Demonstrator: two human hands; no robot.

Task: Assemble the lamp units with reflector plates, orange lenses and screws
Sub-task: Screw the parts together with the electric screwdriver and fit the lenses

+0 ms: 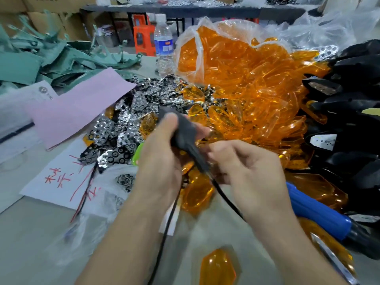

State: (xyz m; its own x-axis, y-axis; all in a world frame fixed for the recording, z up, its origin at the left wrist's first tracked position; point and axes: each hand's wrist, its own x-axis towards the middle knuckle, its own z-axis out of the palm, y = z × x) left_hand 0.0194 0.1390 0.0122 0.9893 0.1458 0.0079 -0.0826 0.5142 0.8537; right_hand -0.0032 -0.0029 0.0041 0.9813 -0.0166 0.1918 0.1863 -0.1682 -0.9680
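Note:
My left hand (158, 161) grips a dark grey lamp housing (185, 132) at the centre of the view, thumb on its top. A black cable (224, 194) runs down from the housing's narrow end. My right hand (246, 169) is curled at that narrow end, fingertips pinching near where the cable leaves; what it pinches is hidden. A big heap of orange lenses (257, 89) spills from a clear bag behind. Silver reflector plates (131, 112) lie piled to the left. A single orange lens (218, 268) lies near the front edge. Small screws (124, 182) sit in a little heap.
Black lamp housings (353, 112) are stacked at the right. A blue-handled screwdriver (316, 212) lies at the right of my arm. A water bottle (163, 44), pink paper (82, 105), white sheets with red writing (61, 177) and green offcuts (41, 56) fill the left.

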